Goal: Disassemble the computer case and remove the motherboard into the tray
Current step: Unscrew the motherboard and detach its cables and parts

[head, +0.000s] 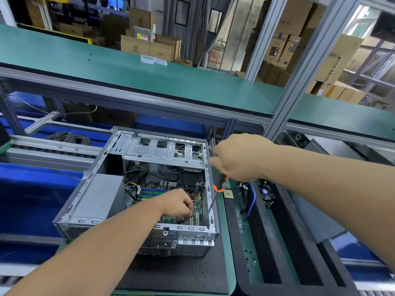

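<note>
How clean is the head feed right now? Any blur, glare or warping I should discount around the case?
Head view: wide-angle warping bows the green shelf and aluminium posts; edges smear, forearms soft. Centre is sharp: the open grey metal computer case and green motherboard read clearly, evenly lit, mild sheen on the silver drive cage. Background windows blow out.

The computer case lies open-topped at centre frame, so entry from above is free. Inside, the power supply fills the left side and the drive cage roofs the far end, leaving the motherboard reachable only in the middle and near part. Loose cables cross that gap. A shelf overhangs across mid-frame. At right, the tray offers open slots.
</note>
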